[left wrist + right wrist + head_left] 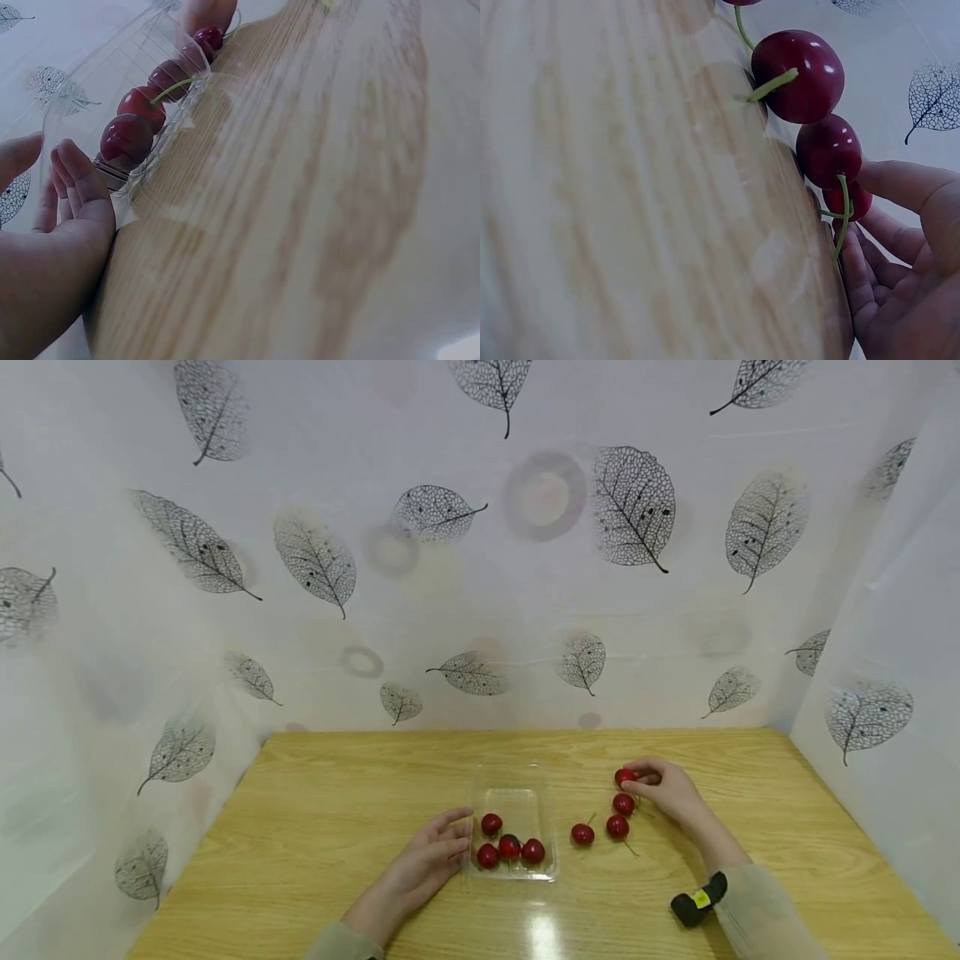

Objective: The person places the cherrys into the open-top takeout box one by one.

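Observation:
A clear plastic box (517,878) stands on the table with several dark red cherries (509,847) in its near half. Against the box's left wall, the fingers of my left hand (423,864) rest extended, and in the left wrist view the palm faces the box. My right hand (671,793) pinches the farthest cherry (624,777) between thumb and fingers, to the right of the box. In the right wrist view this cherry (857,201) is partly hidden behind a nearer one. Three stemmed cherries (618,827) lie loose between that hand and the box.
The wood-grain table (360,777) meets a pale sheet (480,610) with leaf prints at the back and both sides. A black strap (699,898) with a yellow mark sits at my right sleeve (765,910). Light glares off the table's front.

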